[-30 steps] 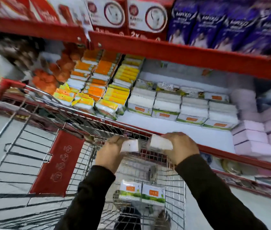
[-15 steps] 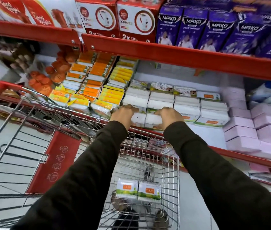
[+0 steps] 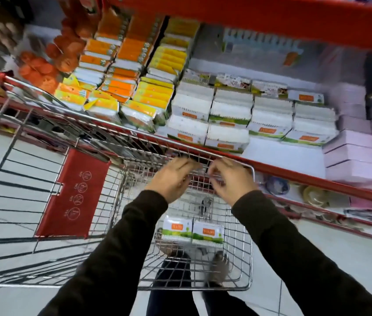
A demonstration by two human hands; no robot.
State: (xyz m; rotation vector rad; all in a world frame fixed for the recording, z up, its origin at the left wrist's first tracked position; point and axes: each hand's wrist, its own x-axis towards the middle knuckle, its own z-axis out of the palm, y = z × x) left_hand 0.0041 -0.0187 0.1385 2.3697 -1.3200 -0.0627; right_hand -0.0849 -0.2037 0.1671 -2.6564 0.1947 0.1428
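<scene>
My left hand [image 3: 171,179] and my right hand [image 3: 231,181] hover side by side over the far end of the wire shopping cart [image 3: 250,224]. Both hold nothing, with fingers loosely bent and blurred by motion. Two white packs with green and orange labels [image 3: 190,231] lie together on the cart floor below my hands. On the shelf just beyond the cart rim, two similar white packs [image 3: 205,135] sit at the front of stacked rows of the same packs [image 3: 251,112].
Orange and yellow packs [image 3: 134,87] fill the shelf to the left, pale pink boxes [image 3: 351,153] to the right. A red shelf edge [image 3: 317,181] runs behind the cart. The cart's red child-seat flap [image 3: 73,192] is at left. My feet show through the cart floor.
Each hand held a white pack and carried it up to the shelf front. Both hands have since let go and drawn back, empty, over the cart. The camera now tilts further down.
</scene>
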